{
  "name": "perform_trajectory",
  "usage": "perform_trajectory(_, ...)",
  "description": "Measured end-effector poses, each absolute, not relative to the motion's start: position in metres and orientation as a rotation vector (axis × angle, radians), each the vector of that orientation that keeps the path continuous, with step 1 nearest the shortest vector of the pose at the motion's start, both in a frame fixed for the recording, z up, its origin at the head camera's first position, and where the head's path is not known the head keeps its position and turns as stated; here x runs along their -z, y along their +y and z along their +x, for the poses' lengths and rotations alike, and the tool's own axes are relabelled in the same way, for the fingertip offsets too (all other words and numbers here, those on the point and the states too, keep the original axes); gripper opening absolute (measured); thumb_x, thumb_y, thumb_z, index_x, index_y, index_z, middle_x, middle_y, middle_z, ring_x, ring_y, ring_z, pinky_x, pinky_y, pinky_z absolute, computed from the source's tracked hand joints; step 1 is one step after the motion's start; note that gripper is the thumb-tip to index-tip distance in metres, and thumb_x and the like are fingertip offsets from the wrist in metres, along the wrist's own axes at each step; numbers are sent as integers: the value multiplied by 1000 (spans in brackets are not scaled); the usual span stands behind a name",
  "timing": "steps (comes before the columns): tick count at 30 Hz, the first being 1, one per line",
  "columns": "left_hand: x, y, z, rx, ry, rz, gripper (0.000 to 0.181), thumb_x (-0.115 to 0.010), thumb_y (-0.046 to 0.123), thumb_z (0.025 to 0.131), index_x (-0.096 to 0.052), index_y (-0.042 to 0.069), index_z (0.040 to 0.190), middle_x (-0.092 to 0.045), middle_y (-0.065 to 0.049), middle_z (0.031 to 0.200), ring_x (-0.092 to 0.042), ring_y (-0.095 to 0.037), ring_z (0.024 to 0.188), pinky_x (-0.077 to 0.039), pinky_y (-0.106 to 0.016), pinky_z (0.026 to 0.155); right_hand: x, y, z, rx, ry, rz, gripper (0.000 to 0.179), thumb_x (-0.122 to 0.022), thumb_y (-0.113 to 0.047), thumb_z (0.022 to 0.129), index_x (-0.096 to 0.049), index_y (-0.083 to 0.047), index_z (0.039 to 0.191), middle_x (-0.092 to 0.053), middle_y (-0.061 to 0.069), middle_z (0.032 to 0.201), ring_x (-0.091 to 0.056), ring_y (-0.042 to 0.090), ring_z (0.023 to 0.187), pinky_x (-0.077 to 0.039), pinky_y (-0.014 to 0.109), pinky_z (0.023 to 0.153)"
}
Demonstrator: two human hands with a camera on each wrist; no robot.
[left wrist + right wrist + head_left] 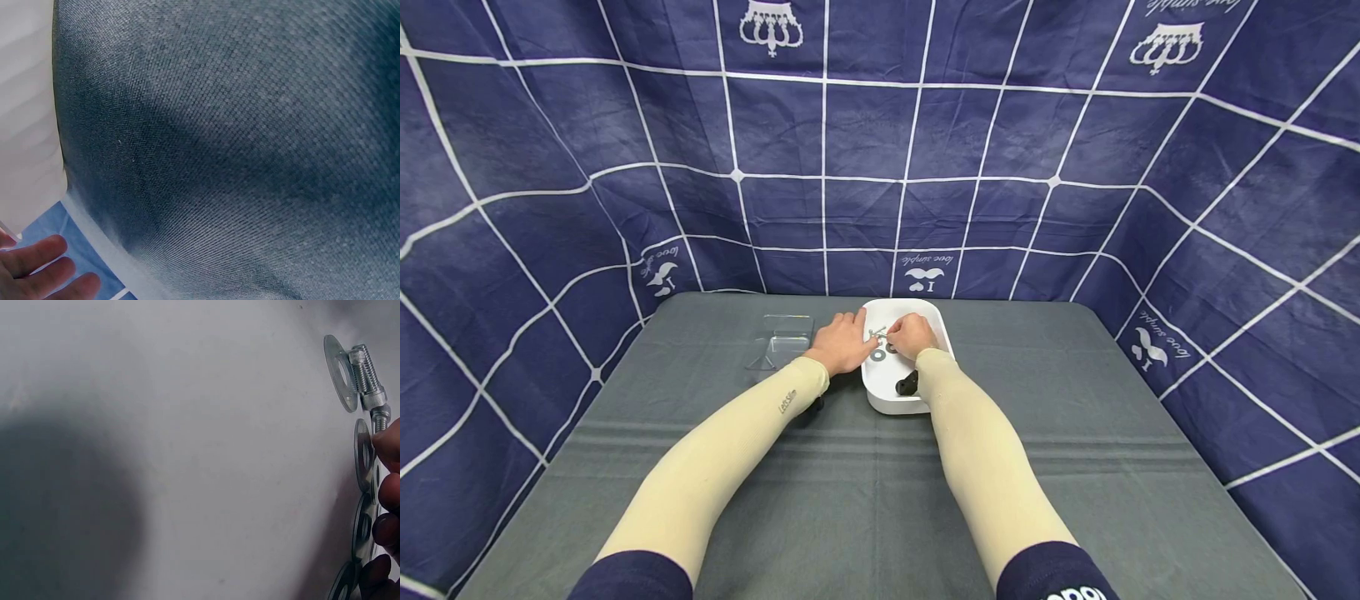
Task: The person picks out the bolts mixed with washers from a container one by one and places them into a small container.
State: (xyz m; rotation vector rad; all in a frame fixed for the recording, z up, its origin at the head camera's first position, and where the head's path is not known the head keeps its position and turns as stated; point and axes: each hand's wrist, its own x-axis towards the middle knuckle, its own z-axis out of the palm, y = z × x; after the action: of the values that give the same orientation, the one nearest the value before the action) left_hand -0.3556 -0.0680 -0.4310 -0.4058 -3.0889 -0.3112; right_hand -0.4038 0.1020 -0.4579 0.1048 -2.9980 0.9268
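Note:
A white tray (901, 406) holds several flat metal washers (877, 355) and several silver bolts (877, 334). My left hand (841, 343) rests at the tray's left rim, fingers straight and thumb reaching over the edge. In the left wrist view its fingertips (47, 269) show at the lower left, beside the tray's outer wall (28, 112). Inside the tray, my right hand (913, 335) has curled fingers, pinching a bolt (380, 417) at its end. Near those fingers a washer (340, 374) leans by two threaded bolts, and more washers (363, 456) line up below.
Left of my left hand, a clear plastic container (784, 343) stands on the grey cloth-covered table (880, 500). A blue curtain (880, 150) with white lines hangs behind the table and along both sides.

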Motion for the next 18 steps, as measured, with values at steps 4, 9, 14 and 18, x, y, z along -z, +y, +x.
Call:
perform_trajectory(4,430,-68,-354,311,-3081,-405,76,-46,49,100,-25,5,158,-50,-20,144,-44,-34,138,-46,-52,105,460,103,-405,-926,-3001,114,9,-71,-22,86,-77,-17,82,-71,-4,76,-64,17,77,-49,33,76)
perform_trajectory(9,430,-68,-353,292,-3066,-398,75,-45,49,100,-27,4,157,-51,-19,143,-45,-34,136,-46,-51,105,462,106,-406,-949,-3002,150,11,-70,-22,86,-75,-16,79,-70,-3,76,-61,16,72,-46,28,68)
perform_trajectory(14,429,-67,-352,270,-3062,-394,77,-43,51,100,-27,3,158,-48,-20,145,-43,-34,138,-46,-51,105,461,109,-406,-988,-3006,174,13,-69,-21,87,-75,-14,77,-70,-3,72,-59,13,67,-42,25,61)
perform_trajectory(18,428,-67,-352,259,-3069,-390,78,-43,52,100,-26,1,158,-47,-20,146,-42,-34,138,-45,-50,107,460,110,-406,-983,-2982,196,15,-69,-21,87,-74,-12,76,-69,-2,72,-58,14,67,-42,24,62)
